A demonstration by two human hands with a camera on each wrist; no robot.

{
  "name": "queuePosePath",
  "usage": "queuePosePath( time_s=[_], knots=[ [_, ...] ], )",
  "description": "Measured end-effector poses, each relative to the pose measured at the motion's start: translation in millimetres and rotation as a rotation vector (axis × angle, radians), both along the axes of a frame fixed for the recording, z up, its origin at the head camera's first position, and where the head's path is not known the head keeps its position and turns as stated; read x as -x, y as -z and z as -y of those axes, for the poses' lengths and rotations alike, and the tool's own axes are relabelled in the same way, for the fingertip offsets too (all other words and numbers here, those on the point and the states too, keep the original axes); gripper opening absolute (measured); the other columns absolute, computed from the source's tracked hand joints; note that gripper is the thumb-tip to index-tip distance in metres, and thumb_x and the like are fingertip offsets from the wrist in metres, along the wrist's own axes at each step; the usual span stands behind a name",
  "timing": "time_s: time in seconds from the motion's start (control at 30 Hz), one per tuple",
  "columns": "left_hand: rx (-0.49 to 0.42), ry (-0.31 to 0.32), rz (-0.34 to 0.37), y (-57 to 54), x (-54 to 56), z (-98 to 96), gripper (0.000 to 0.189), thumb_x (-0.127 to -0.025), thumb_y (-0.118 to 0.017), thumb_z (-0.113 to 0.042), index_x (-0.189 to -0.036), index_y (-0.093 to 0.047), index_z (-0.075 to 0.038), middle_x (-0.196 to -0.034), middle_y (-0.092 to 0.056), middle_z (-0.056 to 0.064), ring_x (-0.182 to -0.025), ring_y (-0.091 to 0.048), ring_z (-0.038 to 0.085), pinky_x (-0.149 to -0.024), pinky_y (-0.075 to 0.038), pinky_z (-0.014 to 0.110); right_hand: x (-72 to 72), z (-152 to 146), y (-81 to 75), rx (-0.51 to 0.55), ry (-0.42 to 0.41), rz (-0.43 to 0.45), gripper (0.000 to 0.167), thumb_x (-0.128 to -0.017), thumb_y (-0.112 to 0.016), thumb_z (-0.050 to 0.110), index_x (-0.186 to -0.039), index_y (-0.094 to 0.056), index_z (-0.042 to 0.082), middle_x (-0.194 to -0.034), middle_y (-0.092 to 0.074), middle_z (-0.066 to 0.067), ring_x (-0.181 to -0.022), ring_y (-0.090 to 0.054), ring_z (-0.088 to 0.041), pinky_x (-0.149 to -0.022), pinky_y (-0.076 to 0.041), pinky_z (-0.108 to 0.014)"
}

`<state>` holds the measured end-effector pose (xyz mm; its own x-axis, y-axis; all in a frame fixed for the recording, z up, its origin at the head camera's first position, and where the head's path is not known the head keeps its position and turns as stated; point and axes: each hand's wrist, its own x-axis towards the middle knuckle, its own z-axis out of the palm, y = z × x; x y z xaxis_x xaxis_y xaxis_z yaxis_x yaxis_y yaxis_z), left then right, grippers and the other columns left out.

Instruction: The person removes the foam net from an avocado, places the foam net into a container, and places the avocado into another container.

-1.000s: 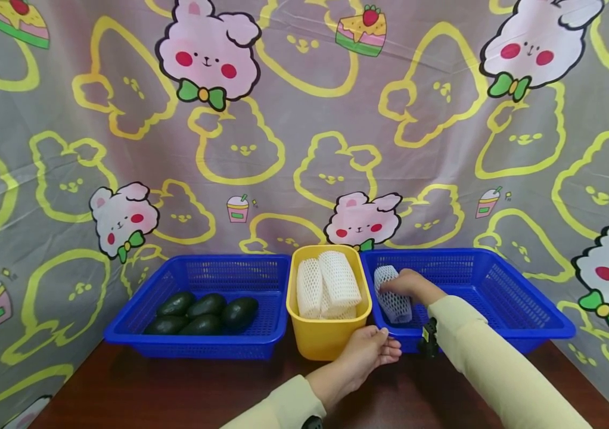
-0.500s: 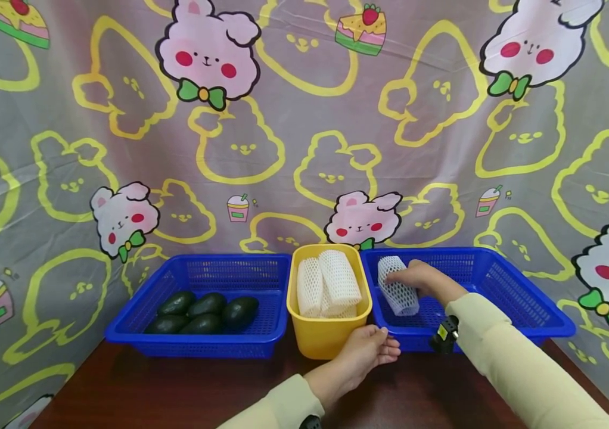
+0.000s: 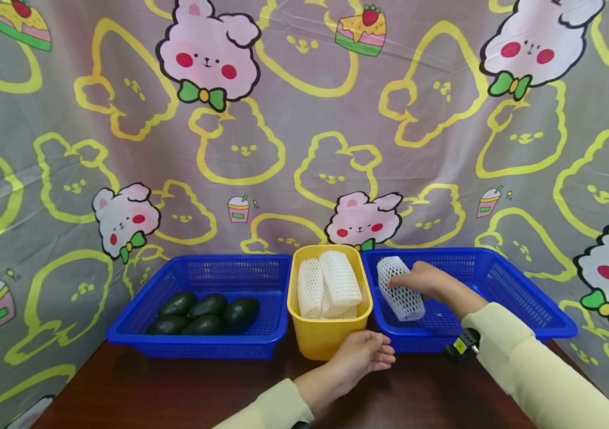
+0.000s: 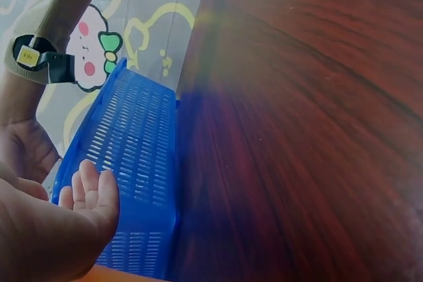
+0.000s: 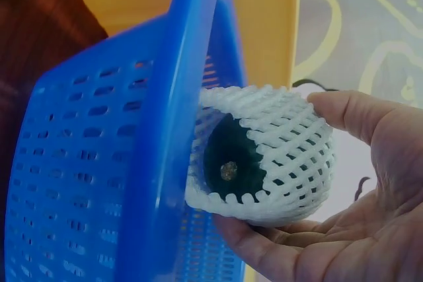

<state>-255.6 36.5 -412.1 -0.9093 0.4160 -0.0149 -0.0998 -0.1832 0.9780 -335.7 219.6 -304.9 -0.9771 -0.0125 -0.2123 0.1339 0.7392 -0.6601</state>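
My right hand (image 3: 428, 280) grips a white foam net sleeve (image 3: 400, 292) with a dark green avocado (image 5: 241, 153) inside it, over the left part of the right blue basket (image 3: 476, 333). From the right wrist, the avocado's stem end shows through the sleeve's open end, with thumb and fingers on opposite sides of the netting. My left hand (image 3: 360, 357) holds nothing; its fingers are relaxed, palm side turned inward, in front of the yellow bin (image 3: 323, 339) and near the basket's front left corner. More white foam net sleeves (image 3: 342, 277) lie in the yellow bin.
Several bare avocados (image 3: 205, 307) lie in the left blue basket (image 3: 197, 345). Both baskets flank the yellow bin on a dark reddish wooden table (image 3: 176, 393). A patterned cloth (image 3: 283, 119) hangs close behind them.
My right hand and the netted avocado have shifted slightly right within the basket; the hand also rose a little. My left hand has drawn slightly left and toward me.
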Motion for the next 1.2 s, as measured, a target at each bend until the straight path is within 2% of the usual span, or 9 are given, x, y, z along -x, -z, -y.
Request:
queuePosePath(
  time_s=[0.07, 0.13, 0.2, 0.27, 0.37, 0.5, 0.73, 0.97, 1.2],
  knots=[
    [0.012, 0.007, 0.002, 0.0, -0.8, 3.4, 0.024, -0.102, -0.045, -0.007, -0.105, -0.058, 0.013, -0.089, -0.066, 0.017, -0.077, -0.065, 0.019, -0.08, -0.055, 0.041, -4.0, 0, -2.3, -0.013, -0.022, -0.012, 0.084, -0.085, -0.07, 0.035, -0.128, -0.03, -0.025, -0.123, -0.046, -0.039, -0.108, -0.055, -0.045, -0.088, -0.048, -0.054],
    [0.02, 0.014, 0.0, 0.5, -1.7, 6.6, 0.024, -0.102, -0.045, -0.007, -0.105, -0.058, 0.013, -0.089, -0.066, 0.016, -0.077, -0.066, 0.019, -0.08, -0.055, 0.041, -8.1, 1, -4.3, -0.024, -0.046, -0.029, 0.077, -0.085, -0.07, 0.036, -0.123, -0.038, -0.023, -0.113, -0.052, -0.034, -0.098, -0.059, -0.039, -0.083, -0.051, -0.051],
    [0.029, 0.025, -0.001, 1.1, -3.0, 10.2, 0.024, -0.102, -0.045, -0.007, -0.106, -0.058, 0.012, -0.089, -0.066, 0.016, -0.078, -0.066, 0.02, -0.079, -0.055, 0.041, -11.5, 2, -5.2, -0.034, -0.063, -0.044, 0.058, -0.085, -0.069, 0.036, -0.103, -0.051, -0.015, -0.09, -0.055, -0.021, -0.078, -0.058, -0.027, -0.072, -0.053, -0.041],
    [0.028, 0.036, -0.004, 1.7, -4.5, 13.9, 0.024, -0.103, -0.044, -0.007, -0.106, -0.058, 0.012, -0.089, -0.066, 0.016, -0.079, -0.066, 0.021, -0.079, -0.055, 0.041, -14.4, 3, -5.2, -0.039, -0.07, -0.061, 0.043, -0.085, -0.07, 0.036, -0.083, -0.054, -0.004, -0.072, -0.048, -0.007, -0.064, -0.048, -0.017, -0.059, -0.047, -0.033],
    [0.024, 0.058, -0.015, 1.3, -6.9, 19.7, 0.025, -0.103, -0.044, -0.007, -0.106, -0.057, 0.013, -0.09, -0.066, 0.016, -0.08, -0.066, 0.022, -0.08, -0.055, 0.041, -19.8, 3, -5.5, -0.031, -0.072, -0.077, 0.038, -0.085, -0.07, 0.037, -0.072, -0.052, 0.006, -0.063, -0.041, 0.0, -0.056, -0.041, -0.014, -0.054, -0.039, -0.029],
    [0.026, 0.08, -0.039, -1.3, -9.7, 27.6, 0.026, -0.103, -0.044, -0.008, -0.107, -0.057, 0.014, -0.093, -0.066, 0.019, -0.082, -0.067, 0.025, -0.08, -0.055, 0.04, -29.8, 1, -9.9, -0.025, -0.072, -0.106, 0.043, -0.085, -0.07, 0.039, -0.088, -0.058, -0.003, -0.074, -0.054, -0.007, -0.067, -0.052, -0.019, -0.061, -0.047, -0.033],
    [0.046, 0.1, -0.093, -6.4, -11.9, 46.4, 0.026, -0.102, -0.048, -0.009, -0.107, -0.057, 0.015, -0.096, -0.066, 0.021, -0.085, -0.067, 0.028, -0.082, -0.054, 0.039, -46.7, -2, -22.8, -0.037, -0.1, -0.156, 0.07, -0.084, -0.071, 0.045, -0.116, -0.049, -0.013, -0.096, -0.061, -0.016, -0.085, -0.059, -0.026, -0.072, -0.052, -0.042],
    [0.089, 0.125, -0.184, -8.8, -11.1, 65.4, 0.031, -0.103, -0.047, -0.01, -0.109, -0.054, 0.019, -0.097, -0.066, 0.024, -0.087, -0.067, 0.029, -0.082, -0.055, 0.039, -63.6, -1, -25.4, 0.011, -0.137, -0.207, 0.075, -0.083, -0.074, 0.042, -0.124, -0.043, -0.013, -0.1, -0.063, -0.019, -0.08, -0.065, -0.024, -0.068, -0.056, -0.043],
    [0.13, 0.137, -0.199, -6.3, -13.6, 78.9, 0.026, -0.101, -0.049, -0.007, -0.106, -0.057, 0.017, -0.095, -0.066, 0.026, -0.089, -0.067, 0.039, -0.082, -0.054, 0.043, -82.1, 8, -17.2, 0.107, -0.234, -0.291, 0.068, -0.081, -0.078, 0.033, -0.125, -0.046, -0.009, -0.098, -0.064, -0.014, -0.081, -0.065, -0.023, -0.065, -0.057, -0.04]
  ],
)
